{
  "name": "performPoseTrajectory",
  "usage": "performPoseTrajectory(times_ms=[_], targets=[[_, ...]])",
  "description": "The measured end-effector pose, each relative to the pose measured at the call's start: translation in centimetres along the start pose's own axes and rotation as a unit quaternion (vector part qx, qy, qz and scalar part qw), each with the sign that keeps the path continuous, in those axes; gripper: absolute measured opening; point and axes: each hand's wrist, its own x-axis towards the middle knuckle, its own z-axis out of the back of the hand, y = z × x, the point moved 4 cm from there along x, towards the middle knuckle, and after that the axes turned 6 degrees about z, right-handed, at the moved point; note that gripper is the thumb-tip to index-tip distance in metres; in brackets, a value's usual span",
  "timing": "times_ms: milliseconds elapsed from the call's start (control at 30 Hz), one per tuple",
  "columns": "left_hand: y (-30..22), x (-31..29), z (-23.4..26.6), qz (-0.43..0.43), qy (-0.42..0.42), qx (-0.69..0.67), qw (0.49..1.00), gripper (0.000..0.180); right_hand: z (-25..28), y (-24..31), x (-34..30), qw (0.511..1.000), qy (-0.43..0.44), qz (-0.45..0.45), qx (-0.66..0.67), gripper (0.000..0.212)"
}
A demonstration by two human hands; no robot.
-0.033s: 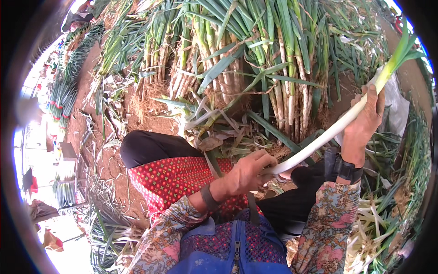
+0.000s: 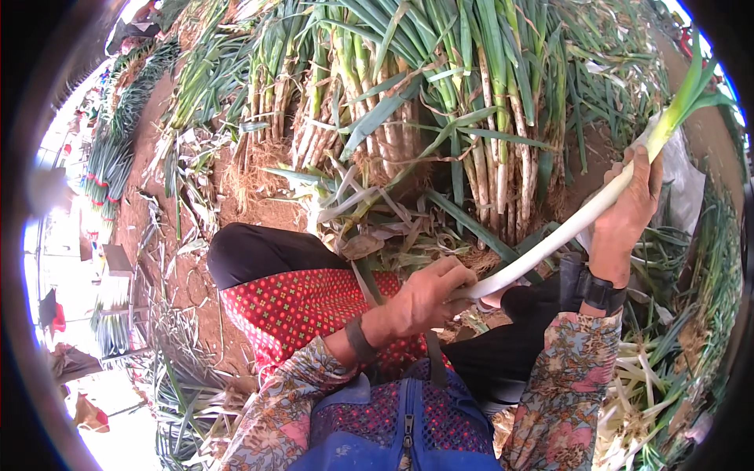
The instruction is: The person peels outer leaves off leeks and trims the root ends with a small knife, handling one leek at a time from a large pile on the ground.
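Observation:
A long green onion (image 2: 550, 245), its white stalk stripped clean, slants across in front of me from lower left to upper right. My left hand (image 2: 430, 295) is closed on its root end, and the root tip is hidden by the fingers. Higher up, near where white turns green, my right hand (image 2: 628, 206) grips the stalk with curled fingers. The green leaves fan out beyond that hand. Straight ahead stand unpeeled green onions (image 2: 491, 149) with brown roots and dry outer skins.
Loose peelings and cut leaves (image 2: 400, 212) litter the brown soil. Peeled white onions (image 2: 644, 385) lie to my right. Tied bundles (image 2: 106, 173) line the far left. A whitish plastic sheet (image 2: 685, 188) is behind my right hand. My knees are bent, under a red patterned cloth (image 2: 306, 306).

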Motion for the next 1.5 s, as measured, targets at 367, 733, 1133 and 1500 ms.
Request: performPoseTrajectory(times_ms=[367,733,1133,1500], targets=[[-0.3,-0.1,0.7,0.045,0.120,-0.206,0.970,0.022,0.9,-4.2,2.2,0.801,0.193,-0.321,0.466,0.028],[-3.5,2.5,1.5,0.005,-0.030,-0.034,0.999,0.027,-0.5,-4.3,-0.9,0.898,0.140,-0.248,0.336,0.031],[-0.5,3.1,-0.2,0.096,-0.067,0.146,0.982,0.020,-3.3,-1.6,-5.2,0.949,0.167,-0.124,0.238,0.035],[2.4,2.2,0.5,0.188,0.027,-0.069,0.979,0.016,-4.5,-0.9,-4.6,0.905,0.259,-0.169,0.293,0.045]])
